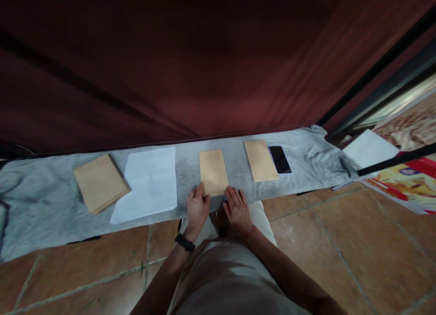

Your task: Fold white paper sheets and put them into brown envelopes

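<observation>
A brown paper envelope (213,169) lies in front of me on the grey cloth, its long side pointing away from me. At its near left corner rests my left hand (197,211), fingers stretched forward and thumb apart, touching the edge. My right hand (237,210) lies flat beside the near right corner, fingers extended and palm down. Neither hand visibly grips the envelope. To the right is another stack of brown envelopes (261,161). Further left, a thicker pile of brown envelopes (101,183) sits askew, partly over white paper sheets (150,183).
A smartphone (279,159) lies right of the right-hand envelopes. The narrow bench under the grey cloth (41,201) backs onto a dark red curtain (218,78). Dark metal bars (374,78) and a colourful printed box (405,183) stand at the right. Below is tiled floor (306,251).
</observation>
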`<state>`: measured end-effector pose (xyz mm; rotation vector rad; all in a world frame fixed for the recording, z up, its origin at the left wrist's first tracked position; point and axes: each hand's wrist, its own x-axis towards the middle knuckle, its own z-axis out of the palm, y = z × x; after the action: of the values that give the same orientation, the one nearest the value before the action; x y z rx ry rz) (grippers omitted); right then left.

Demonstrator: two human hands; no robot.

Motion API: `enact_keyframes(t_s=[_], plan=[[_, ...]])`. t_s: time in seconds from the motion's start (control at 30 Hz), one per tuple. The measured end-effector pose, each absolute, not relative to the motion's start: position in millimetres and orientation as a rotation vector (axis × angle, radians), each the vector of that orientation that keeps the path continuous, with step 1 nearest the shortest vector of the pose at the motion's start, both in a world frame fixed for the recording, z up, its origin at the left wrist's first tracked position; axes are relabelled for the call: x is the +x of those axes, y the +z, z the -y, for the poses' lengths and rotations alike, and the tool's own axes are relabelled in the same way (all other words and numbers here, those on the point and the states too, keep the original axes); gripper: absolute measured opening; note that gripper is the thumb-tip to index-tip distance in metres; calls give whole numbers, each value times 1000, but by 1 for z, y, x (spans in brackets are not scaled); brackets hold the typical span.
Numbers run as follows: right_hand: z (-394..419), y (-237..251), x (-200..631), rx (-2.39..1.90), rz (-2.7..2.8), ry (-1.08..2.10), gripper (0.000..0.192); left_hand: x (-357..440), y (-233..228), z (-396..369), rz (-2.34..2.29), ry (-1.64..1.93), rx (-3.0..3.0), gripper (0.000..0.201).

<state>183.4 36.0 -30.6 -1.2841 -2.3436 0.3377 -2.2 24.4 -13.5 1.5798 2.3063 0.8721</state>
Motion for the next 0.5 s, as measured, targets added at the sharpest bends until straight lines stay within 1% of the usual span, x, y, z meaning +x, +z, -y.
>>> enact_keyframes(t_s=[0.17,0.27,0.4,0.5], plan=[[-38,-26,177,-1321,2320,331,50,-9,-12,-40,-2103,1104,1121,59],[-42,-20,171,-1363,2319,310,49,-6,-5,-46,-1898,1286,910,59],[-48,-7,164,-1431,2295,361,43,19,20,-44,-1727,1430,1047,54],[-56,-2,163,-1402,2143,569,38,40,39,-39,-1618,1396,1175,56]])
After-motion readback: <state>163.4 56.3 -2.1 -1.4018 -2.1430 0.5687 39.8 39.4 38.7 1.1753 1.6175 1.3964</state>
